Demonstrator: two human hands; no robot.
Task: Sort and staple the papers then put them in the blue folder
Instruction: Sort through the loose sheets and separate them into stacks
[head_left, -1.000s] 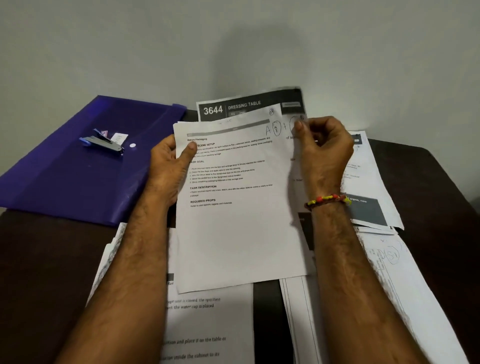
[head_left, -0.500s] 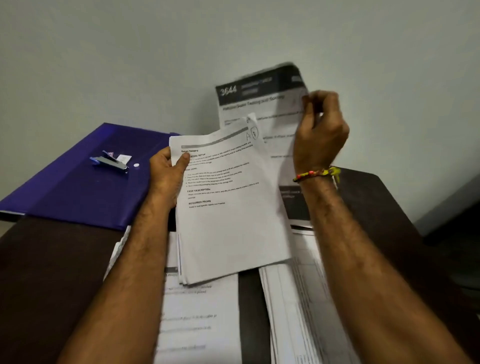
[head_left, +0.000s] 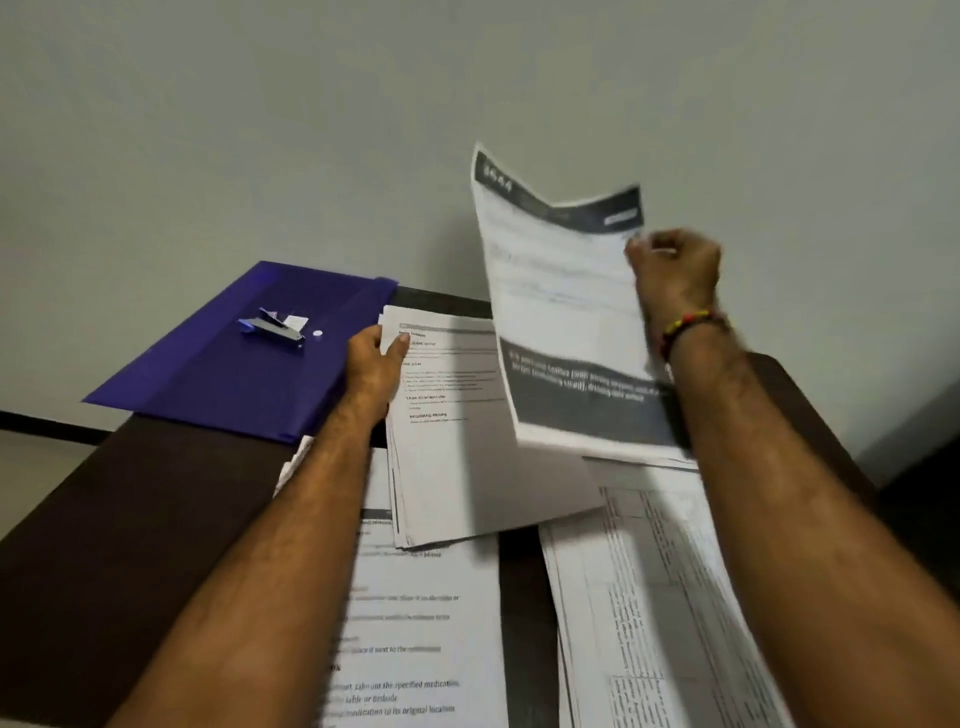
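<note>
Head view, only one you've got. Landmark: the blue folder (head_left: 244, 358), lying flat at the far left corner of the dark table (head_left: 119, 525).

Stapler (head_left: 271, 328) sits on top of the folder, roughly mid-cover, long axis running left-right. It lies left of and beyond your left hand (head_left: 375, 358), which is the nearer one by far; your right hand (head_left: 675, 270) is well apart from the folder, raised above the table.

Left hand: thumb on top, fingers curled under, gripping the left edge of a thin stack of printed sheets (head_left: 457, 431) just right of the folder. Stack is tilted up off the table.

Right hand: fingers curled tight, pinching the right edge of one dark-banded sheet (head_left: 561, 312), held upright and blurred. Header number is not readable.

More loose papers (head_left: 415, 623) lie near you, right of the folder.

Judgement: sorting stage, nothing stapled yet. Stapler pickup looks like a left-hand job once the stack is down.
</note>
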